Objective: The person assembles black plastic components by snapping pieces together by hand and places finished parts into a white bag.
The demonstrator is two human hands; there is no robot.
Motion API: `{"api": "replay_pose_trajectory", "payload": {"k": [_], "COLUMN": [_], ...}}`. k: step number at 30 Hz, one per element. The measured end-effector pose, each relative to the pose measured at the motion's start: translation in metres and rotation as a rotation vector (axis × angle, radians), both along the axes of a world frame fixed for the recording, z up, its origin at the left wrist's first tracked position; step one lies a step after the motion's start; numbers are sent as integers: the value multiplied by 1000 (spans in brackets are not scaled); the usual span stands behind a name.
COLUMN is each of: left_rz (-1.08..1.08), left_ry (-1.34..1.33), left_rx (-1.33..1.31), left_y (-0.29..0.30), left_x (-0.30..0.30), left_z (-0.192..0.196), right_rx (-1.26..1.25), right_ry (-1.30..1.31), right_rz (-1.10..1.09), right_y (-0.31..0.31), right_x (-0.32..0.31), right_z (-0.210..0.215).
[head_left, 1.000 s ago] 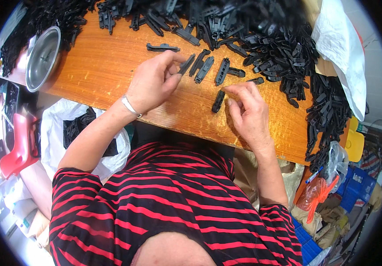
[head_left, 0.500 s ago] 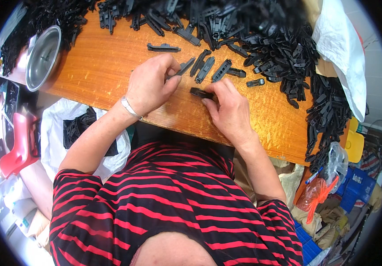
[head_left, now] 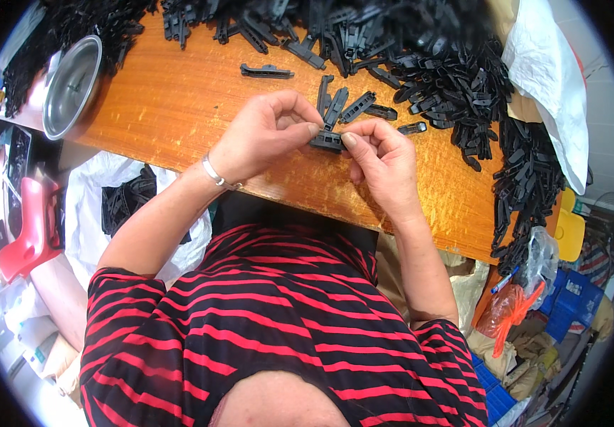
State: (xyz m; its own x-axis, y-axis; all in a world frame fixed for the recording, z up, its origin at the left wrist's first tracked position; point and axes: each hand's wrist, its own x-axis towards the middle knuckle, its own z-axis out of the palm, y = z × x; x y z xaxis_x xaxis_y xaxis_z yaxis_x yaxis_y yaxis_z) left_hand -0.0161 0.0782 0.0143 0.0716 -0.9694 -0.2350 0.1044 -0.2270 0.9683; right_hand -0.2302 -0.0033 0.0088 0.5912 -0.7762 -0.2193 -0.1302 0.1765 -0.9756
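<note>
Between my two hands a short black plastic part point(head_left: 328, 141) with slots along its side is held just over the wooden table. My left hand point(head_left: 268, 139) pinches its left end with thumb and fingers, and my right hand point(head_left: 385, 160) pinches the right end. Whether it is one part or two put together, I cannot tell. Just beyond the fingertips lie several loose long black plastic parts, among them a greyish one point(head_left: 335, 108) and a slotted one point(head_left: 358, 107). Another long part point(head_left: 267, 71) lies apart, farther back on the left.
Heaps of similar black parts point(head_left: 442, 92) line the table's point(head_left: 179, 107) far and right edges. A metal bowl point(head_left: 72, 87) stands tilted at the left. Below the table's left front edge is a white bag point(head_left: 93, 213) with black parts inside, near a red chair point(head_left: 33, 231).
My left hand has moved right, carrying its long black part to the one in my right hand. My right hand has turned and shifted slightly right.
</note>
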Motion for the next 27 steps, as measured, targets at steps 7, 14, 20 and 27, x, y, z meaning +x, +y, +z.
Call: {"api": "replay_pose_trajectory", "payload": {"k": [7, 14, 20, 27], "left_rz": [38, 68, 106, 99], "left_ry": [-282, -410, -643, -427], "left_rx": [2, -18, -236, -158], "left_y": [0, -3, -2, -2], "left_x": [-7, -9, -13, -7], "left_z": [-21, -23, -32, -28], "right_rx": [72, 25, -146, 164], "right_ry": [114, 250, 341, 206], "right_rz": [-43, -10, 5, 45], "right_y": [1, 1, -2, -10], "right_x": [-2, 6, 7, -5], "right_z": [-9, -7, -20, -6]}}
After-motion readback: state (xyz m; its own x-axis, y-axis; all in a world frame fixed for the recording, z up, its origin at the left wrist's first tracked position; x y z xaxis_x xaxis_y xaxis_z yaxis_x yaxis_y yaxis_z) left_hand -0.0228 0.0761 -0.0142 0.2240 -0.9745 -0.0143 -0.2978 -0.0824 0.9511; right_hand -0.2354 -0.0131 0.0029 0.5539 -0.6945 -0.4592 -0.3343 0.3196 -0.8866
